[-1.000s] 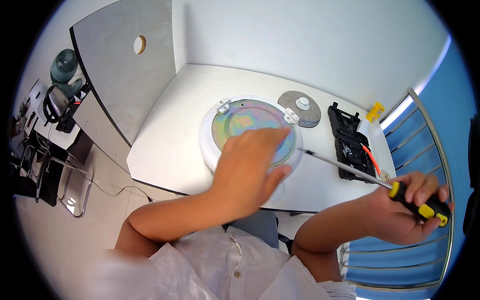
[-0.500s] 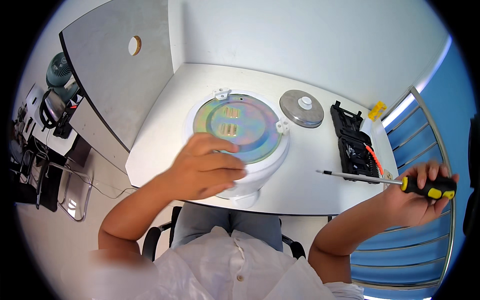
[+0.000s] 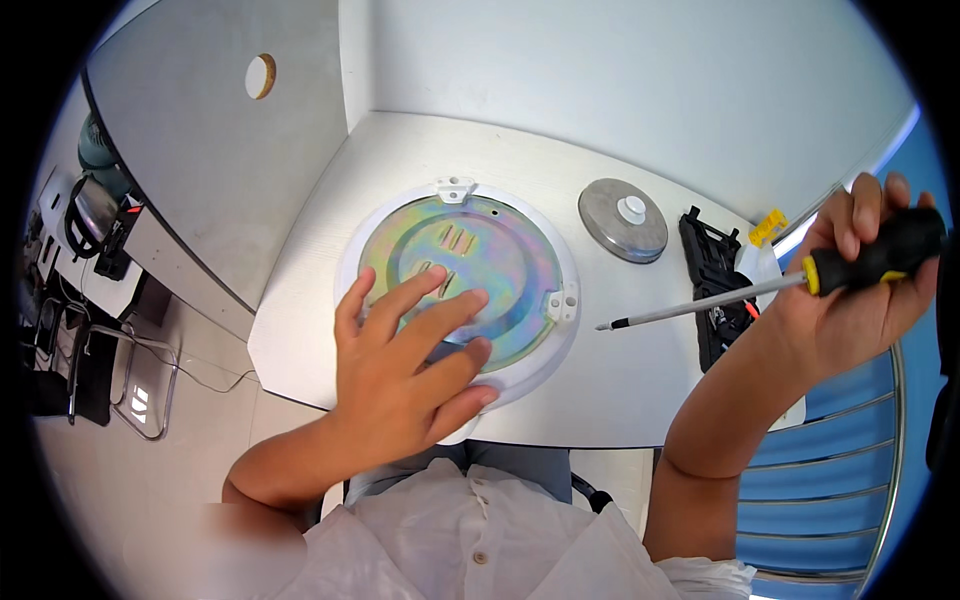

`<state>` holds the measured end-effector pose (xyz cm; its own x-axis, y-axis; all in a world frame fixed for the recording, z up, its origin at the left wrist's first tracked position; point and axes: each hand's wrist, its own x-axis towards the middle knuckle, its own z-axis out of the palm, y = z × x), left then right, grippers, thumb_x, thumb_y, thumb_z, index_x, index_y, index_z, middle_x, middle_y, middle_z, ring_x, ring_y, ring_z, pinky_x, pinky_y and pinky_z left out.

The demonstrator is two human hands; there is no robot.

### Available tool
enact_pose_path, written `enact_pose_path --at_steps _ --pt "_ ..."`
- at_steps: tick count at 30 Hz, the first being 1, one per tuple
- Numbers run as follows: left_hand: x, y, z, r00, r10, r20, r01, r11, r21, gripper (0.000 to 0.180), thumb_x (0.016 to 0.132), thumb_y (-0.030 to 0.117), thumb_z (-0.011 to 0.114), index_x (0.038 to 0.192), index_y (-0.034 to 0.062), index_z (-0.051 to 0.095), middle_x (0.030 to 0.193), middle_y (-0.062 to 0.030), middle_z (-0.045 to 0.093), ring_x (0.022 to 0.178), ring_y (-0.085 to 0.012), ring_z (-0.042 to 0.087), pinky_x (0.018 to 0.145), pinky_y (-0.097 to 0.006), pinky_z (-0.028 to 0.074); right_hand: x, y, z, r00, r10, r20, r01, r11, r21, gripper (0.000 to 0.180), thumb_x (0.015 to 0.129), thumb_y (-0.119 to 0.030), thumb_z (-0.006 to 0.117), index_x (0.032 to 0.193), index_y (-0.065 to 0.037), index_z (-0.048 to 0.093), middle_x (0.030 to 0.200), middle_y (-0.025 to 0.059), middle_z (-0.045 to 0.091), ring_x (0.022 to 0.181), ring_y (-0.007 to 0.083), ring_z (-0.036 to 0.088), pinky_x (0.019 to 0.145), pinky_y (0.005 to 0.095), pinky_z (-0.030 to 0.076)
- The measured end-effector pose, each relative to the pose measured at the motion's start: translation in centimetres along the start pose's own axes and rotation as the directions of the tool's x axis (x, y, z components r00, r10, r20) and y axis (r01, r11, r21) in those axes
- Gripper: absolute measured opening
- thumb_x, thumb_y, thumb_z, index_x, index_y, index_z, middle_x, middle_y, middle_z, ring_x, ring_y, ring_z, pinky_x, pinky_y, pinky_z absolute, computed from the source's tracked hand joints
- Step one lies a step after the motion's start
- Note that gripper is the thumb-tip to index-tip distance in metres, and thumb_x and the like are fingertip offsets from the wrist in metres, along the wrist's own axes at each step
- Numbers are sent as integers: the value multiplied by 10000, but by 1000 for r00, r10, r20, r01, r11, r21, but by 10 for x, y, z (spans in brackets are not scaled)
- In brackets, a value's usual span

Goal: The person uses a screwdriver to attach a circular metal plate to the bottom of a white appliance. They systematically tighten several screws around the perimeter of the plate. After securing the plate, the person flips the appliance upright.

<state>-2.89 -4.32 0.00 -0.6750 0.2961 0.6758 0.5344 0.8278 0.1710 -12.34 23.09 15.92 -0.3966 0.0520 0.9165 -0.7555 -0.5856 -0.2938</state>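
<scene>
A round white appliance [image 3: 345, 265] stands on the table with its shiny, rainbow-tinted metal plate [image 3: 525, 265] facing up. The plate has slots near its middle, and small white brackets sit at its rim, one at the far side [image 3: 455, 190] and one on the right [image 3: 562, 305]. My left hand [image 3: 400, 370] lies over the near-left part of the plate, fingers spread and holding nothing. My right hand [image 3: 840, 325], raised at the right, grips the black-and-yellow handle of a screwdriver [image 3: 700, 304]. Its tip points left, toward the appliance, and stays apart from it.
A round metal lid with a white knob [image 3: 610, 225] lies right of the appliance. Beyond it an open black tool case [image 3: 708, 265] sits partly behind my right forearm. A yellow piece [image 3: 767, 228] is by the wall. Metal rails [image 3: 825, 460] stand at the right; a grey partition [image 3: 215, 140] rises left.
My left hand has spread out flatter onto the plate. My right hand has risen with the screwdriver, whose tip has come left and nearer the appliance. The whole view has shifted slightly.
</scene>
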Motion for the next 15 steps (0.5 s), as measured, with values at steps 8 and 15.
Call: enact_pose_path --at_steps 8,15 --pt "13 -94 -14 930 367 -4 -335 846 -415 315 875 406 637 692 168 733 1184 12 701 1323 -318 480 1157 -543 172 15 3 3 935 255 245 -298 942 155 353 978 -226 443 1210 40 458 1025 139 509 801 196 478 683 296 418" --pt "20 -46 -36 999 -34 -7 29 935 -352 196 773 329 705 834 146 740 1246 -70 659 1304 -332 498 1120 -555 251 17 12 32 892 357 277 -392 916 82 181 964 -165 499 1028 2 473 908 108 542 668 140 528 585 227 439"
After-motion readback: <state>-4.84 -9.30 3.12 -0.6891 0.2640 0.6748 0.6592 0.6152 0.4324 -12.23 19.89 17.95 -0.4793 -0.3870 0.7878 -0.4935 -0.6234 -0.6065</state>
